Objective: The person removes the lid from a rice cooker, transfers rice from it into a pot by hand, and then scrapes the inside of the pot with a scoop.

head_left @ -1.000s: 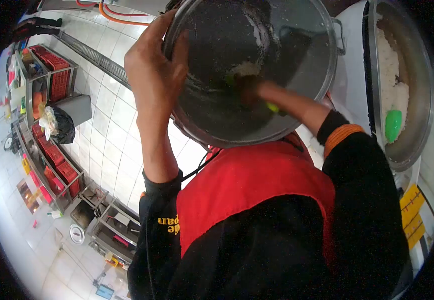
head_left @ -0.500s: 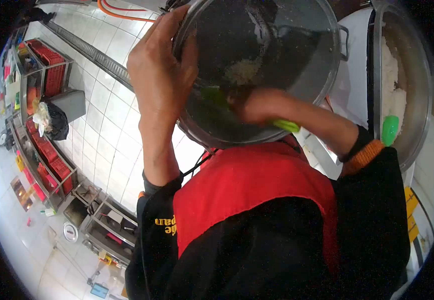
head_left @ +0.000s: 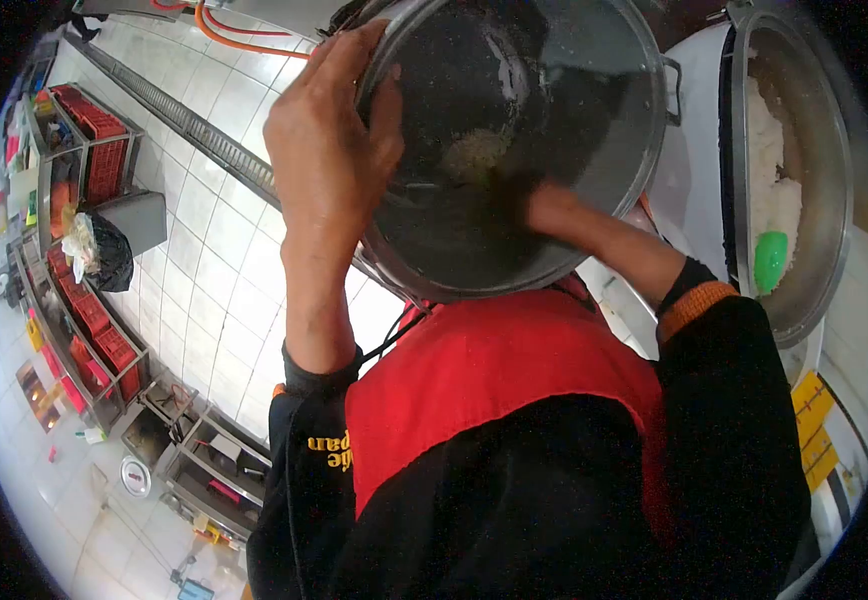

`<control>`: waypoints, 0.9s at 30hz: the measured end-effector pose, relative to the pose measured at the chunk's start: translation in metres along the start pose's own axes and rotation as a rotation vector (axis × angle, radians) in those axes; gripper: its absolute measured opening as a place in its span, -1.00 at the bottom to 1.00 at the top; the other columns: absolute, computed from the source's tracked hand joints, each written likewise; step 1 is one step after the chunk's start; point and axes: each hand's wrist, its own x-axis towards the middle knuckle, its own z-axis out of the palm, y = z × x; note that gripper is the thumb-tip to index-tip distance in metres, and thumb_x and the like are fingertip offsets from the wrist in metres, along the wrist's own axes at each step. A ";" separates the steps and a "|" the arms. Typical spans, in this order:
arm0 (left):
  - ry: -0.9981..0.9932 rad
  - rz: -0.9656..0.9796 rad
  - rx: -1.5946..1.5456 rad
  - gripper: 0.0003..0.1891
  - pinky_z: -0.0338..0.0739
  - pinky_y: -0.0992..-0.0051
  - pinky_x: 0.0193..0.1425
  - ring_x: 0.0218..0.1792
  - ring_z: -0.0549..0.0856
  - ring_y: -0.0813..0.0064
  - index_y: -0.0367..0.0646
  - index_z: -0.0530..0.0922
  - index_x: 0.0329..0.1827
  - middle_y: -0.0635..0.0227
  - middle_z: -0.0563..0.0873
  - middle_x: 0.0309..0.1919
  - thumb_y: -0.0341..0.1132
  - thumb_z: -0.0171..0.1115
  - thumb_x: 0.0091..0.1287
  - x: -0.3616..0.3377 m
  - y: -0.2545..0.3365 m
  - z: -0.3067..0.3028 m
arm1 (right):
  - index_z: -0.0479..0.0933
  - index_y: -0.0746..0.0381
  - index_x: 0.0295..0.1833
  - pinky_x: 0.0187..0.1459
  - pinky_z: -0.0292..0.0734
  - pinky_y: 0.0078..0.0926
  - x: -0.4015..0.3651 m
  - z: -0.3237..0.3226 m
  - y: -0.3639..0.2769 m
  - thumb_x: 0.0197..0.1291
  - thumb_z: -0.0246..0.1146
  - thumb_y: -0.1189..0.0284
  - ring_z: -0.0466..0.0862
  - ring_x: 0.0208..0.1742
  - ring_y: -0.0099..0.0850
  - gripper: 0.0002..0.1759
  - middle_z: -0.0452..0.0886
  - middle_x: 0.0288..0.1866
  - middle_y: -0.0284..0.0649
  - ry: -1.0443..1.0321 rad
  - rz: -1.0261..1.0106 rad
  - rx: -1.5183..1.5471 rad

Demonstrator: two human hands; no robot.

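Observation:
A large metal pot (head_left: 594, 150) is tipped so that its dark inside faces me, with a small pale clump (head_left: 478, 153) on its inner surface. My left hand (head_left: 339, 140) grips the pot's left rim, its thumb over the edge. Inside the pot is my right hand (head_left: 544, 208), dark and smeared by motion, so its fingers and anything in them cannot be made out. To the right, another wide metal pot (head_left: 824, 200) holds white rice-like food (head_left: 774, 170) with a green scoop (head_left: 771, 262) lying on it.
Racks with red crates (head_left: 109, 165) stand on the left, beside a bin with a black bag (head_left: 112, 255). A floor drain (head_left: 184, 120) crosses the white tiles. An orange hose (head_left: 244, 42) runs at the top. Yellow pieces (head_left: 812, 425) show at the lower right.
My right hand has moved deeper into the pot, and the green object seen at it before no longer shows. The view has shifted slightly, and the tipped pot appears a little farther left.

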 end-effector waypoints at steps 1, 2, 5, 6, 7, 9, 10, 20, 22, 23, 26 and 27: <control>0.017 0.024 0.021 -0.71 0.56 0.45 -0.24 -0.36 0.73 0.37 -0.19 0.60 0.00 0.14 0.72 -0.32 -0.40 0.28 0.20 -0.001 -0.004 0.000 | 0.24 0.33 0.32 -0.08 0.54 -0.21 0.002 -0.005 0.021 0.10 0.10 0.46 0.60 -0.03 -0.03 -0.39 0.56 -0.03 0.15 -0.114 0.082 -0.100; 0.022 0.025 0.021 -0.71 0.56 0.45 -0.24 -0.36 0.73 0.37 -0.19 0.60 0.00 0.14 0.72 -0.32 -0.40 0.28 0.20 0.000 -0.004 0.000 | 0.25 0.35 0.31 -0.08 0.54 -0.20 0.008 -0.010 0.036 0.05 0.15 0.45 0.60 -0.03 -0.02 -0.35 0.57 -0.04 0.14 -0.231 0.166 -0.201; 0.004 0.018 0.032 -0.70 0.55 0.44 -0.28 -0.41 0.72 0.38 -0.17 0.60 0.01 0.15 0.72 -0.33 -0.39 0.28 0.19 0.000 -0.002 0.000 | 0.36 0.28 0.25 -0.02 0.53 -0.14 0.025 -0.069 0.039 0.10 0.07 0.48 0.62 -0.04 -0.02 -0.48 0.58 -0.02 0.10 -0.082 0.240 -0.449; 0.007 -0.006 0.025 -0.72 0.55 0.37 -0.27 -0.37 0.70 0.25 -0.13 0.60 -0.04 0.18 0.70 -0.30 -0.41 0.25 0.16 0.000 0.000 0.000 | 0.39 0.29 0.21 -0.07 0.54 -0.13 0.025 -0.069 0.050 0.11 0.06 0.50 0.62 -0.06 -0.01 -0.51 0.59 -0.05 0.11 0.356 0.248 -0.345; 0.015 -0.027 0.020 -0.73 0.54 0.30 -0.26 -0.32 0.68 0.11 -0.10 0.60 -0.08 0.20 0.69 -0.27 -0.43 0.23 0.12 0.000 0.001 0.001 | 0.39 0.29 0.21 -0.07 0.54 -0.13 0.029 -0.070 0.060 0.11 0.06 0.50 0.62 -0.06 -0.01 -0.51 0.59 -0.05 0.11 0.357 0.248 -0.352; 0.023 -0.036 0.014 -0.73 0.54 0.29 -0.27 -0.33 0.68 0.11 -0.09 0.60 -0.08 0.21 0.69 -0.28 -0.43 0.22 0.12 -0.002 0.005 0.000 | 0.38 0.27 0.22 0.00 0.49 -0.11 0.037 -0.078 0.067 0.17 0.03 0.49 0.59 0.01 -0.02 -0.54 0.56 0.01 0.10 0.184 0.589 -0.144; 0.030 -0.044 0.009 -0.74 0.54 0.28 -0.28 -0.34 0.67 0.11 -0.08 0.60 -0.08 0.21 0.69 -0.28 -0.43 0.22 0.12 -0.001 0.005 0.000 | 0.36 0.26 0.24 0.06 0.45 -0.11 0.037 -0.021 0.099 0.22 -0.01 0.45 0.56 0.06 -0.04 -0.55 0.54 0.06 0.09 0.402 0.474 -0.200; 0.061 0.004 0.019 -0.74 0.53 0.29 -0.29 -0.33 0.67 0.12 -0.07 0.60 -0.09 0.23 0.69 -0.27 -0.43 0.19 0.13 0.000 0.008 0.004 | 0.35 0.18 0.29 0.29 0.24 -0.04 0.033 -0.101 0.054 0.32 -0.08 0.31 0.42 0.25 0.00 -0.54 0.40 0.29 0.00 0.026 0.678 0.108; 0.070 0.017 0.059 -0.74 0.54 0.29 -0.28 -0.33 0.67 0.12 -0.05 0.60 -0.09 0.24 0.69 -0.27 -0.44 0.19 0.13 0.000 0.008 0.002 | 0.35 0.21 0.29 0.26 0.27 -0.03 0.028 -0.035 0.065 0.28 -0.06 0.34 0.44 0.23 0.02 -0.53 0.42 0.27 0.04 0.146 0.660 0.137; 0.080 0.023 0.058 -0.74 0.54 0.29 -0.28 -0.33 0.67 0.12 -0.05 0.60 -0.09 0.24 0.69 -0.27 -0.44 0.19 0.13 0.002 0.007 0.001 | 0.35 0.24 0.28 0.23 0.31 -0.03 0.024 -0.014 0.066 0.25 -0.04 0.36 0.46 0.20 0.05 -0.52 0.43 0.24 0.08 0.256 0.632 0.160; 0.068 -0.010 0.029 -0.73 0.54 0.28 -0.28 -0.33 0.68 0.12 -0.05 0.60 -0.08 0.24 0.69 -0.26 -0.44 0.19 0.13 -0.002 0.007 0.000 | 0.38 0.28 0.24 0.11 0.42 -0.04 -0.007 0.006 0.045 0.20 0.01 0.39 0.52 0.13 0.06 -0.52 0.52 0.13 0.09 -0.072 0.284 -0.340; 0.056 -0.028 0.036 -0.73 0.54 0.28 -0.28 -0.34 0.68 0.13 -0.05 0.60 -0.08 0.25 0.69 -0.25 -0.44 0.19 0.13 -0.001 0.007 0.000 | 0.41 0.31 0.20 -0.09 0.48 -0.08 -0.009 0.027 0.058 0.10 0.05 0.43 0.60 -0.08 -0.03 -0.50 0.59 -0.02 0.06 0.089 0.263 -0.437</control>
